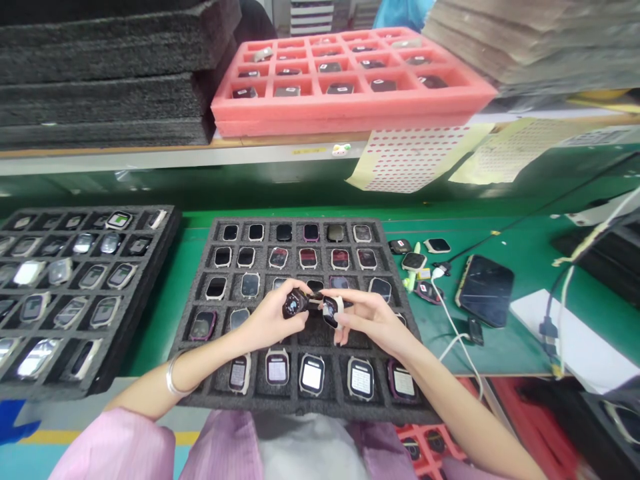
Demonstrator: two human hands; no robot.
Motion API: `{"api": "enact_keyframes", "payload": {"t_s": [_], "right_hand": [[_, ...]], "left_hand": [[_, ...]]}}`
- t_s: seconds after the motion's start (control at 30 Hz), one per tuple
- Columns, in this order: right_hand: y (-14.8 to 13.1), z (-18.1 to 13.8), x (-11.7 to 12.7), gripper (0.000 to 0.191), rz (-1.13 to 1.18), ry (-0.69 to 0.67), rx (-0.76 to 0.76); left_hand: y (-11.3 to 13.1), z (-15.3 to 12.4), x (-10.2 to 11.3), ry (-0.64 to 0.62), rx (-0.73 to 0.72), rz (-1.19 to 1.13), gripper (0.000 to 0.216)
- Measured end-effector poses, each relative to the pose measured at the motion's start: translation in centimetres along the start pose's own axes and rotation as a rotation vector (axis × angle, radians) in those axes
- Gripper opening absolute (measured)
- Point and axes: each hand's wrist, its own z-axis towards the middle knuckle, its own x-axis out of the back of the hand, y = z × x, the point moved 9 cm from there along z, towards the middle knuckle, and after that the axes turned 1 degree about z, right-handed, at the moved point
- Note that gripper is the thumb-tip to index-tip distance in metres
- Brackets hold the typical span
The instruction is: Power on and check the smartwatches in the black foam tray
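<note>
My left hand (pixel 274 313) grips a dark round-faced smartwatch (pixel 295 303) with a lit dial. In my right hand (pixel 367 317), between thumb and fingers, is a light-cased smartwatch (pixel 331 311) with its screen lit. The two watches are held close together, their faces towards me. Both hands hover over the middle of a black foam tray (pixel 200 363), whose compartments hold several square smartwatch bodies. Along the tray's front row, watch screens (pixel 313 375) glow white with lines on them. My hands and forearms hide some of the middle compartments.
A second foam tray of watches (pixel 113 333) lies to the left. On the right are loose watches (pixel 414 261), a phone (pixel 485 290), white cables (pixel 453 320) and paper (pixel 560 340). A pink foam tray (pixel 350 117) and black foam stacks (pixel 105 100) occupy the shelf above.
</note>
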Motion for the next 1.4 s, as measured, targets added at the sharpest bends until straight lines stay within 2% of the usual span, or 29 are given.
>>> {"api": "enact_keyframes", "payload": {"t_s": [0.63,0.87,1.4], "right_hand": [[0.06,-0.05,-0.24,0.054,-0.032,-0.019,-0.003],[0.01,-0.01,0.02,0.05,-0.027,-0.009,0.018],[-0.31,-0.11,0.11,0.05,-0.051,-0.005,0.027]], "left_hand": [[-0.31,0.13,0.23,0.03,0.02,0.046,0.027],[-0.31,0.15,0.32,0.04,-0.004,0.045,0.029],[0.14,-0.02,0.1,0.015,0.007,0.055,0.027]]}}
